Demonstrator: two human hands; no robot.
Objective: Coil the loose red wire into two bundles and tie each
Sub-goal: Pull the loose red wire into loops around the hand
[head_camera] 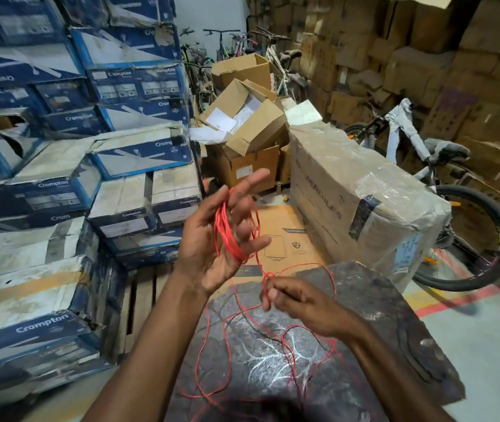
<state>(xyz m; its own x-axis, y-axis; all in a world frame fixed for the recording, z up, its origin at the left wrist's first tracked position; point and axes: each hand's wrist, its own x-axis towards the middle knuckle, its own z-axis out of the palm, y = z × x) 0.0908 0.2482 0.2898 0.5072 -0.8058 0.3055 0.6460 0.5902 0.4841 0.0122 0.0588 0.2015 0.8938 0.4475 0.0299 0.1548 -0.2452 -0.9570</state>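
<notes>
My left hand is raised, palm toward me, fingers spread and nearly straight. Several loops of red wire are wound around its fingers. From that coil a strand drops to my right hand, which pinches the wire between thumb and fingertips just below a small twisted loop. The rest of the loose red wire sprawls in wide curves over a dark patterned cloth under my hands. A thin black wire lies among the red strands.
Stacked blue and white cartons rise on the left. A large plastic-wrapped carton stands right of centre, with a bicycle behind it. Open brown boxes and more bicycles fill the back. A flat cardboard sheet lies ahead.
</notes>
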